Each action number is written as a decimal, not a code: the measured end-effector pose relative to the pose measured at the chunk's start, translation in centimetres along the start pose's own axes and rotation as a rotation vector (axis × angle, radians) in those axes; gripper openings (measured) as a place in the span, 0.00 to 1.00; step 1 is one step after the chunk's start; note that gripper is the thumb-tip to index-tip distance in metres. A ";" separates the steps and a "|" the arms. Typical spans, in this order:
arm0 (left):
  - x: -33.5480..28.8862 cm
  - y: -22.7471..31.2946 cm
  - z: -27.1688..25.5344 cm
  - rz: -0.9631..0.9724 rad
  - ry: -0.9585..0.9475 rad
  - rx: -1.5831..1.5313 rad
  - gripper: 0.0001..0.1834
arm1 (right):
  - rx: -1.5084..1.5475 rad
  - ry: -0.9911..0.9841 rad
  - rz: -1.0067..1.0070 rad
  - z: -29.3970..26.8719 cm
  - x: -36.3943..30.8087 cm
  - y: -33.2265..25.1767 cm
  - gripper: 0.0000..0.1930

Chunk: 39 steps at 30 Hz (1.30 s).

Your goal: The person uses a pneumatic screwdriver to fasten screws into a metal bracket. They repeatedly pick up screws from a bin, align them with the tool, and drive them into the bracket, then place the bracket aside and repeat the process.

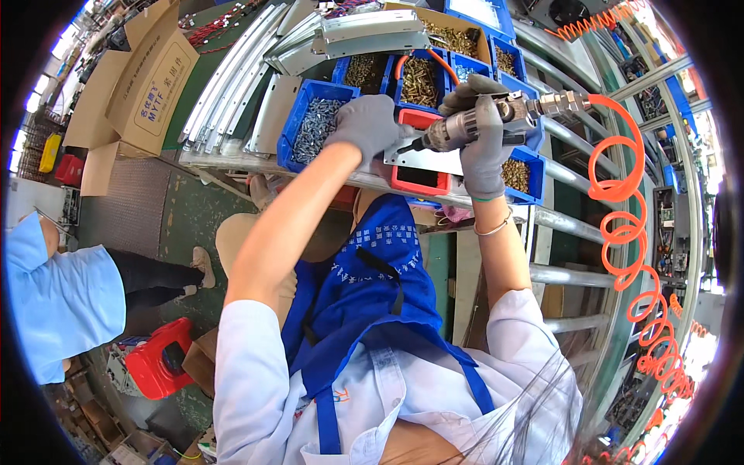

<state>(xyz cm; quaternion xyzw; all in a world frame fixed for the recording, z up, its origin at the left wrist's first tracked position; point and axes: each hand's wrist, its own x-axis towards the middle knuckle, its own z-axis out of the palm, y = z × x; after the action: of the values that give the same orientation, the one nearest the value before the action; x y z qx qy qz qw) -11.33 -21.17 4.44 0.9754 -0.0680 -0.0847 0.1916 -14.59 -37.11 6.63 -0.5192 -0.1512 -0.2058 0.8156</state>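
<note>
My left hand (pixel 364 126), in a grey glove, is closed at the left end of a flat silver metal plate (pixel 440 160). Its fingertips are partly hidden, and whether they also pinch a small screw is unclear. The plate lies across a red bin (pixel 419 180). My gloved right hand (pixel 486 147) is wrapped round a pneumatic screwdriver (pixel 453 130), held almost level. The tool's dark bit points left, close over the plate beside my left fingers. An orange coiled air hose (pixel 618 167) runs from the tool's right end.
Blue bins of silver screws (pixel 316 124) and brass-coloured fasteners (pixel 419 81) surround the plate. Long metal strips (pixel 232 77) and an open cardboard box (pixel 128 85) are at the left. Metal rollers (pixel 573 217) lie right. Another person (pixel 66 294) and a red stool (pixel 160 360) are on the left.
</note>
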 end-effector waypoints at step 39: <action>-7.7 -19.7 -2.2 -0.281 0.461 0.228 0.30 | -0.005 -0.368 -0.502 2.2 -6.8 -8.6 0.30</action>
<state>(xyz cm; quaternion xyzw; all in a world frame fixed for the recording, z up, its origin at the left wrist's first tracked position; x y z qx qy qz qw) -16.45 -0.97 -0.05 0.9840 0.1040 0.1216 0.0778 -24.79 -37.12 11.19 -0.4961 -0.4193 -0.3038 0.6970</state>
